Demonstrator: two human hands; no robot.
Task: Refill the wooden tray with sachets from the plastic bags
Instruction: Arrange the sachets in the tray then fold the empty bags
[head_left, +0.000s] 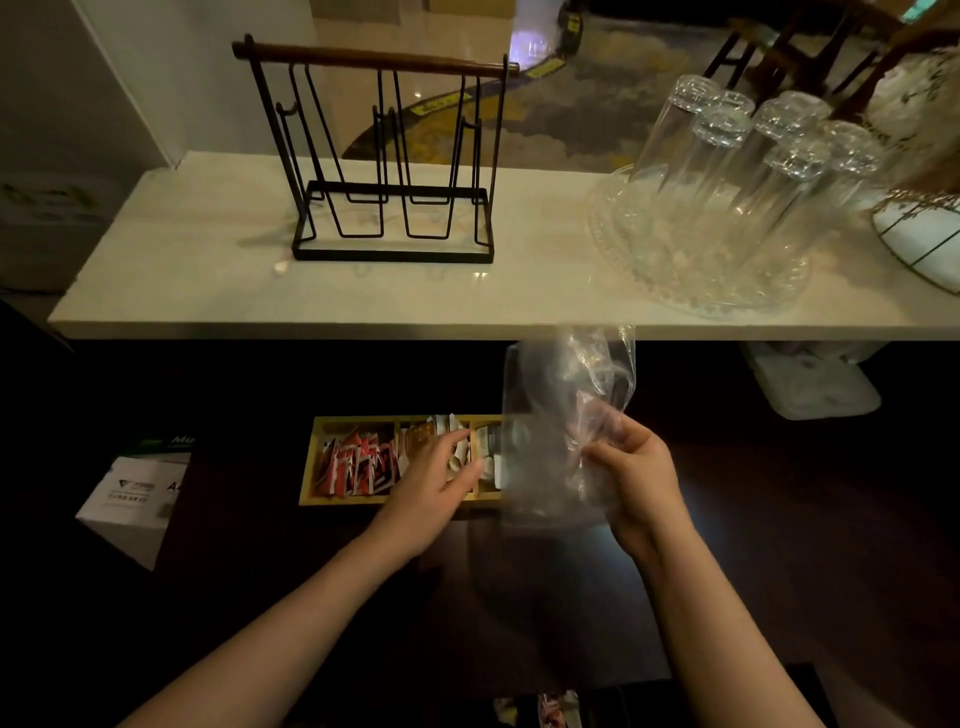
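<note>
Sachets (358, 460), red and white, fill the left compartment of the wooden tray (307, 467), whose long axis runs left to right across the dark desk below the marble shelf. Your left hand (434, 475) hovers over the middle compartment with its fingers straight and relaxed, holding nothing that you can see. Just to its right, your right hand (631, 467) pinches the crumpled lower part of a clear plastic bag (566, 426), which stands upright over the tray's right end and looks empty. Judging from this, the left hand is nearer the tray's middle; any next sachets lie rightward, at the bag.
</note>
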